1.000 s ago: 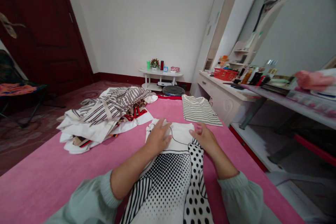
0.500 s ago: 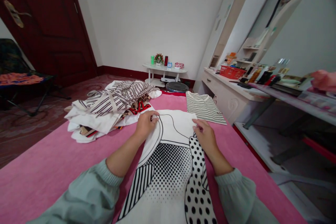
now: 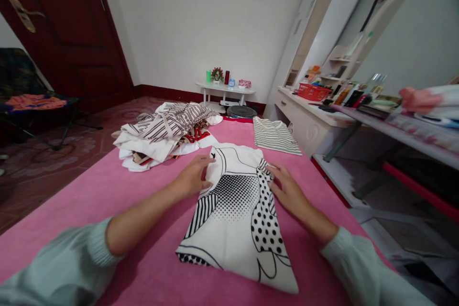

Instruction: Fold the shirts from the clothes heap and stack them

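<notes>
A white garment [image 3: 229, 229] with black dots, stripes and curved lines lies flat on the pink bedspread [image 3: 150, 248] in front of me. It looks folded into a long shape, narrower at its far end. Along its upper left edge is my left hand [image 3: 193, 178], thumb and fingers apart, fingertips touching or just over the cloth. My right hand [image 3: 289, 191] is at the opposite edge by the dotted part, its fingers spread and the tips at the cloth. Neither hand is closed round the fabric.
A heap of striped and white clothes [image 3: 161, 134] lies at the far left of the bed. A folded striped shirt [image 3: 276, 136] is at the far right. Beyond stands a small white table [image 3: 225, 89]. A dresser [image 3: 304, 117] with bottles and a red basket [image 3: 312, 92] is on the right.
Both hands have come nearer to me along the garment's edges, and their fingers have opened. More of the garment's near end now shows. My view has shifted slightly.
</notes>
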A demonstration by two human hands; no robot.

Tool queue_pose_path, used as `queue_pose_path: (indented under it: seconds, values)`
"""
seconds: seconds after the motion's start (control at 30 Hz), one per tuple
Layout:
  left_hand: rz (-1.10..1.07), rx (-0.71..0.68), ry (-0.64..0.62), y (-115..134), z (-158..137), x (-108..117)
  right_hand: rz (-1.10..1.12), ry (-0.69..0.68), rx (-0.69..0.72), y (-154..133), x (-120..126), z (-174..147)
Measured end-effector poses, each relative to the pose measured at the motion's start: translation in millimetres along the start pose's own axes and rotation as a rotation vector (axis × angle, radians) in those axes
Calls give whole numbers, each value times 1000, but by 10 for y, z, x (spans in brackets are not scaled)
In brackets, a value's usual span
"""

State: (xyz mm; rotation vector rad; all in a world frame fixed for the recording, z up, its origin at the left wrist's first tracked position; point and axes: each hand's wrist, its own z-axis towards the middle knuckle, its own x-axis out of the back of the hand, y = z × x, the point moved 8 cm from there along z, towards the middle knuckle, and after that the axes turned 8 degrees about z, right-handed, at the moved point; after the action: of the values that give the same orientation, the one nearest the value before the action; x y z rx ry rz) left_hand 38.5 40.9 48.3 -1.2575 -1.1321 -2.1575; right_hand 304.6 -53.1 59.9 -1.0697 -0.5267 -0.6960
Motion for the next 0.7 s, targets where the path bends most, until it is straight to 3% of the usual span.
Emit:
queue_pose_path:
  seconds: [0.13,0.23,0.3,0.5,0.7]
  values:
    - [-133,-159,-112,490,-679,321,63,-231,52,-589,110,-730]
    - [-132,-308,-285,827,-1144,349,13,-333,108,-909,99,-1179]
    - [-44,-370,-305,930,-1334,296,-31,-360,121,-995,23,-1341]
    - [182,-436,-236,1100,-1367,146,-56,-333,145,-1014,-141,-1328]
    - [117,-446,-210,1308,-1367,436,-57,-374,149,-1112,-6,-1276]
